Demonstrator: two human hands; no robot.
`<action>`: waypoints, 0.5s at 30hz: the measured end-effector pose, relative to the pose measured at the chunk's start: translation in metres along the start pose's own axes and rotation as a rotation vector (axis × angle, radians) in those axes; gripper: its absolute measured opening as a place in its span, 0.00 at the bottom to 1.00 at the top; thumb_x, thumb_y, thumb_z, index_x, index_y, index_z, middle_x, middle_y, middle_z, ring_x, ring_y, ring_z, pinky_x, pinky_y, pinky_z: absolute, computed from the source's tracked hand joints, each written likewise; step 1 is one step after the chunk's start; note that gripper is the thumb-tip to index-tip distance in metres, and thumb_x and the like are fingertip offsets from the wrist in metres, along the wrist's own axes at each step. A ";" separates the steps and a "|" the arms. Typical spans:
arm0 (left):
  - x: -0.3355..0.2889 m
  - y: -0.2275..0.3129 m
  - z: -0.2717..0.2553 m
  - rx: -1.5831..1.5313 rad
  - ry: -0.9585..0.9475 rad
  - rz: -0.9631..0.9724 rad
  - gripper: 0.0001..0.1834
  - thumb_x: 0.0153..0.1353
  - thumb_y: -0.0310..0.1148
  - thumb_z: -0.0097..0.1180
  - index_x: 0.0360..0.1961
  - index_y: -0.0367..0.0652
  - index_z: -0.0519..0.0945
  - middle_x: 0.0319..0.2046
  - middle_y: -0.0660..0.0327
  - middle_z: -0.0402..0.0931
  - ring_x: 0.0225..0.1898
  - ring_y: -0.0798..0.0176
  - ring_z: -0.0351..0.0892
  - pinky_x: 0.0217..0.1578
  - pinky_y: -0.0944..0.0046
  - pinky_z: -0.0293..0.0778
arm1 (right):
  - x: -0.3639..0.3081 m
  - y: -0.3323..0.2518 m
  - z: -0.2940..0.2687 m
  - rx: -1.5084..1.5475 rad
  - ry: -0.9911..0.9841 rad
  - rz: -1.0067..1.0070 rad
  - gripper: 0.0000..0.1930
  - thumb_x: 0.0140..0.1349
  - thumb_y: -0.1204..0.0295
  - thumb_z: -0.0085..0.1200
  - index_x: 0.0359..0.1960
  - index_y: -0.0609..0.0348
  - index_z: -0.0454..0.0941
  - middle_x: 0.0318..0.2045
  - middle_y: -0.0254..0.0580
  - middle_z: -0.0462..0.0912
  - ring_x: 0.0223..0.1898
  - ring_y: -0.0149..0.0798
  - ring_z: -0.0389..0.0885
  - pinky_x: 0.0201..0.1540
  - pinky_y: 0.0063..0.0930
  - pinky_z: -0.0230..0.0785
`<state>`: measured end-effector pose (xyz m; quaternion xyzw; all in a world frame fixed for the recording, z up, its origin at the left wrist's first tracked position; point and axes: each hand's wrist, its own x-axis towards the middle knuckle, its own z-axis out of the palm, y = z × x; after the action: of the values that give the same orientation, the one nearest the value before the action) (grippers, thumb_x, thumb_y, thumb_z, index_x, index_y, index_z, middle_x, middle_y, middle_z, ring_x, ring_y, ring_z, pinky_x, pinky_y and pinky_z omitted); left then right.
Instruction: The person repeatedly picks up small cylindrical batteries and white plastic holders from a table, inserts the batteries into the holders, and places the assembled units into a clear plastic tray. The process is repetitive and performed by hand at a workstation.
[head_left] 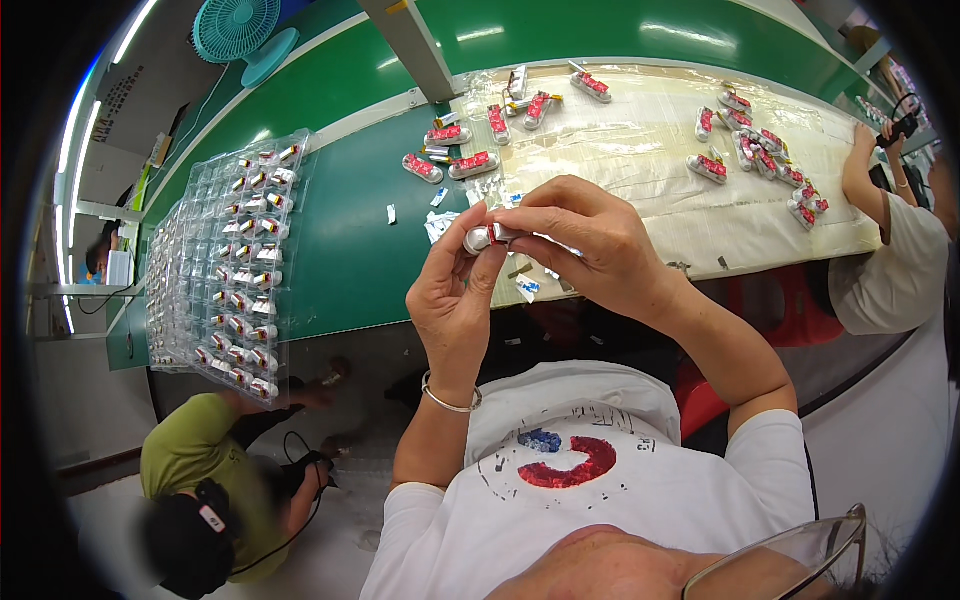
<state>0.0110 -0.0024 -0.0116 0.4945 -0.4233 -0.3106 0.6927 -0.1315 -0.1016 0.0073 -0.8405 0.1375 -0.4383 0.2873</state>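
Observation:
Just past the table's near edge, I hold a small silvery-white rounded part with a red band (480, 238) in front of me. My left hand (452, 290) pinches its rounded end between thumb and fingers. The fingertips of my right hand (590, 240) are closed on its other end and hide much of it. Beyond my hands lie similar white parts with red tops (474, 165), some with small silvery pieces beside them. Scraps of white and blue paper (438, 226) are scattered by my left fingers, and another scrap (528, 288) lies beneath my right hand.
Clear plastic trays (225, 265) filled with many small parts stand at the left. More red-topped parts (765, 150) are grouped on the taped cream sheet (620, 140) at right. A metal post (410, 45) rises at the back. Co-workers sit at left (205, 450) and right (895, 270).

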 end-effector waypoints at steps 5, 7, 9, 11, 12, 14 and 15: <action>0.000 0.003 0.000 0.018 0.004 0.006 0.20 0.65 0.21 0.59 0.58 0.30 0.75 0.46 0.56 0.81 0.47 0.69 0.80 0.50 0.71 0.77 | 0.001 -0.002 0.004 -0.006 0.069 0.002 0.11 0.57 0.73 0.65 0.42 0.55 0.84 0.34 0.41 0.82 0.33 0.40 0.82 0.32 0.29 0.77; 0.000 0.004 0.001 0.008 0.006 0.012 0.20 0.65 0.21 0.59 0.58 0.30 0.75 0.46 0.56 0.81 0.47 0.69 0.80 0.50 0.71 0.77 | 0.001 -0.003 0.004 -0.006 0.074 0.001 0.11 0.57 0.73 0.66 0.42 0.55 0.85 0.34 0.41 0.82 0.33 0.39 0.82 0.32 0.29 0.76; 0.000 0.004 0.001 0.002 0.011 0.017 0.20 0.64 0.21 0.59 0.57 0.30 0.75 0.46 0.56 0.81 0.47 0.69 0.80 0.50 0.71 0.77 | 0.001 -0.002 0.005 -0.004 0.078 0.003 0.11 0.56 0.73 0.66 0.43 0.55 0.85 0.34 0.40 0.82 0.33 0.39 0.82 0.32 0.28 0.76; -0.001 0.003 -0.002 0.003 -0.002 0.010 0.20 0.64 0.21 0.59 0.57 0.32 0.76 0.48 0.57 0.80 0.48 0.69 0.80 0.52 0.69 0.77 | 0.001 -0.003 0.005 -0.003 0.079 0.008 0.12 0.57 0.73 0.66 0.43 0.54 0.85 0.34 0.40 0.82 0.33 0.38 0.82 0.32 0.28 0.76; -0.001 0.003 -0.003 0.003 -0.010 0.007 0.20 0.64 0.21 0.60 0.57 0.32 0.76 0.49 0.57 0.80 0.49 0.69 0.80 0.52 0.68 0.77 | 0.001 -0.004 0.005 -0.004 0.080 0.010 0.12 0.57 0.73 0.66 0.43 0.54 0.86 0.33 0.39 0.82 0.33 0.38 0.82 0.31 0.28 0.76; -0.002 0.003 -0.002 0.012 0.012 0.008 0.19 0.64 0.20 0.59 0.57 0.30 0.76 0.47 0.56 0.81 0.48 0.69 0.80 0.51 0.69 0.77 | 0.001 -0.003 0.006 -0.007 0.078 0.020 0.12 0.57 0.73 0.65 0.43 0.52 0.86 0.33 0.39 0.82 0.32 0.38 0.81 0.31 0.28 0.76; -0.002 0.002 -0.001 0.015 0.022 0.009 0.19 0.65 0.20 0.58 0.57 0.29 0.75 0.46 0.55 0.81 0.47 0.69 0.81 0.50 0.70 0.77 | 0.000 -0.003 0.006 -0.011 0.076 0.024 0.12 0.57 0.73 0.65 0.44 0.52 0.86 0.33 0.38 0.82 0.32 0.37 0.81 0.31 0.28 0.76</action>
<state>0.0110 0.0002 -0.0101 0.5010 -0.4201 -0.2989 0.6951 -0.1262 -0.0971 0.0064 -0.8230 0.1609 -0.4658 0.2826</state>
